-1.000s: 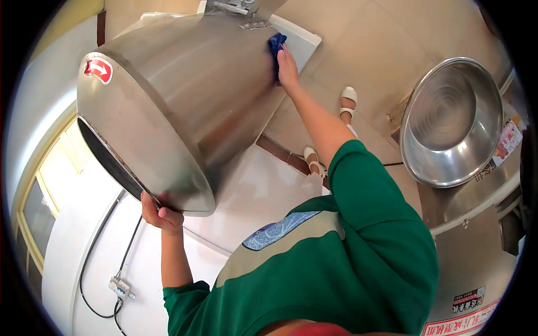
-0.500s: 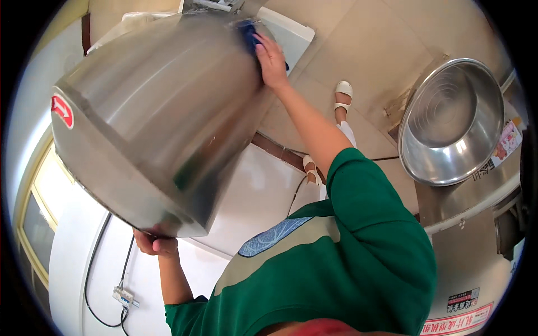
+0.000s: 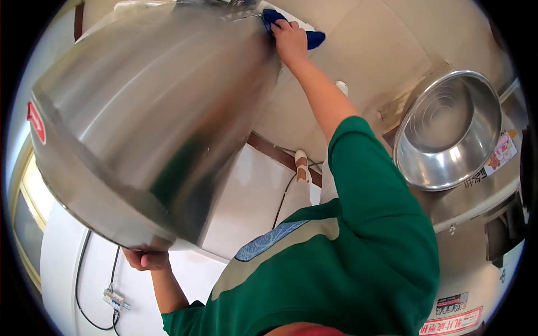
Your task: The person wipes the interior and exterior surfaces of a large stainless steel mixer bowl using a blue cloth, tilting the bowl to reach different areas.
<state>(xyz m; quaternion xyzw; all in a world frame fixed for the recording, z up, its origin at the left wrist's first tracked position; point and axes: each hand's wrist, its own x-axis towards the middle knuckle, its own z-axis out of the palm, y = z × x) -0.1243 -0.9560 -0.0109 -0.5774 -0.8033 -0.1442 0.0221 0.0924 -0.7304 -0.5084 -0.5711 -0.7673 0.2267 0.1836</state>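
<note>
A big brushed-steel machine housing (image 3: 140,95) with a curved, smooth side fills the upper left. My right hand (image 3: 290,45) grips a dark blue cloth (image 3: 315,39) at the housing's far right corner; the cloth sticks out on both sides of my fingers. At the near lower edge, my left hand (image 3: 147,259) is closed on the housing's rim, thumb showing and the other fingers partly hidden. A red-and-white arrow sticker (image 3: 36,123) marks the housing's left end.
A round steel basin (image 3: 448,131) leans on a steel-topped machine (image 3: 454,207) at the right. White wall panels (image 3: 230,213) with a cable and a small switch box (image 3: 114,299) lie below the housing. My feet in white sandals (image 3: 302,162) stand on the tiled floor (image 3: 364,56).
My right hand has slid the blue cloth farther up and to the right along the housing's edge. My left hand still holds the rim. The whole view has shifted slightly.
</note>
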